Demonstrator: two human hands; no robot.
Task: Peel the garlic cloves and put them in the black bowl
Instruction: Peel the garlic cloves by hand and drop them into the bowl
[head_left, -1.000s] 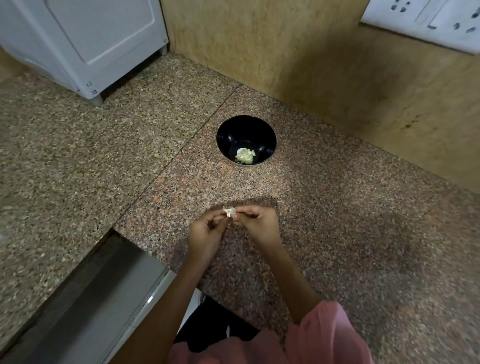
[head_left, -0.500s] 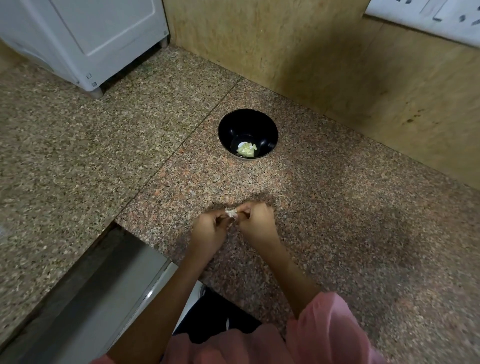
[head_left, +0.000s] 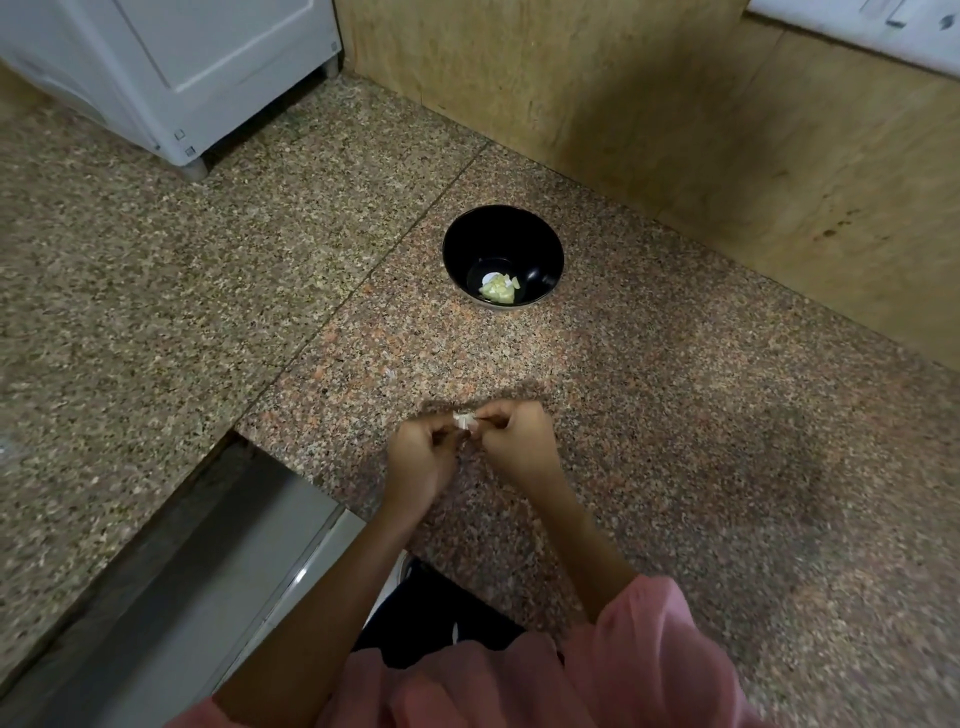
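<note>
A small whitish garlic clove (head_left: 464, 420) is pinched between the fingertips of both hands, just above the granite counter. My left hand (head_left: 423, 457) grips it from the left and my right hand (head_left: 514, 441) from the right, fingers curled. Farther back stands the black bowl (head_left: 540, 244), upright, with a few pale peeled cloves (head_left: 498, 288) lying at its bottom. The bowl is well apart from my hands.
The speckled granite counter (head_left: 675, 415) runs to a tan wall (head_left: 675, 130) behind the bowl. A white appliance (head_left: 182, 67) stands at the back left. A metal sink edge (head_left: 218, 561) drops off at the front left. A tiny skin flake (head_left: 390, 373) lies ahead of my hands.
Both hands have stayed together on the clove, with fingers working slightly. The camera view has shifted, so the bowl sits a little higher in the picture.
</note>
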